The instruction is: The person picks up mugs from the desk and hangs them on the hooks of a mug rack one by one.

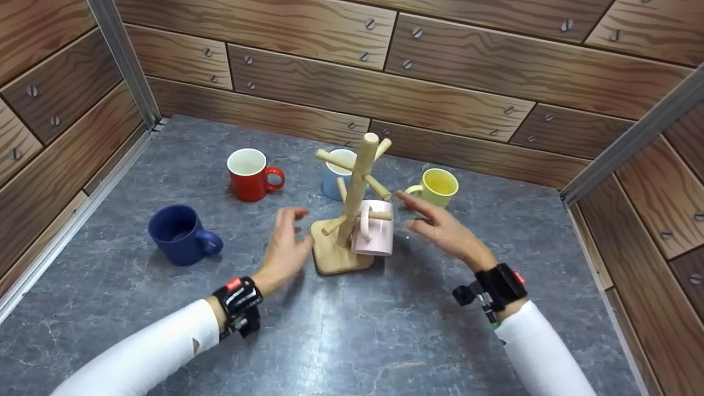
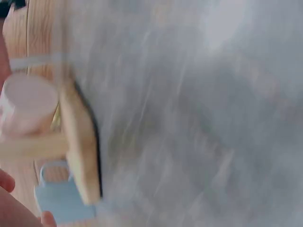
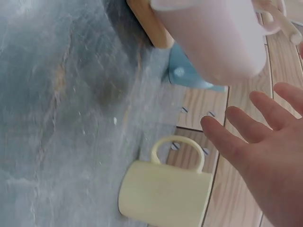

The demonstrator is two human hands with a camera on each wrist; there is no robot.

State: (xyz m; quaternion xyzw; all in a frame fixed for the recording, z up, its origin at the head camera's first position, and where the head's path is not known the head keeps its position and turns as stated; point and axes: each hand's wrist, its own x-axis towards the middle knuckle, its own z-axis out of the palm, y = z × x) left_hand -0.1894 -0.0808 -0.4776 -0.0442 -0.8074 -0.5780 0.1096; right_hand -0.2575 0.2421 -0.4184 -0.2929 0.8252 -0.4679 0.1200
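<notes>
A wooden mug tree (image 1: 355,203) with several pegs stands on a square base. On one of its lower pegs hangs a pink mug (image 1: 379,234) by its handle, mouth tipped downward. My left hand (image 1: 285,247) is just left of the base, fingers relaxed and holding nothing; in the left wrist view only some fingertips (image 2: 7,182) show at the edge. To the right of the pink mug, my right hand (image 1: 443,231) is spread with nothing in it, close to a yellow mug (image 1: 438,188). The right wrist view shows its fingers (image 3: 255,123) extended below the pink mug.
Behind the mug tree a light blue mug (image 1: 334,181) stands partly hidden. A red mug (image 1: 250,179) is at the back left, and a dark blue mug (image 1: 179,236) sits nearer on the left. Wood-patterned walls (image 1: 308,77) enclose the grey tabletop (image 1: 352,341) at the back and sides.
</notes>
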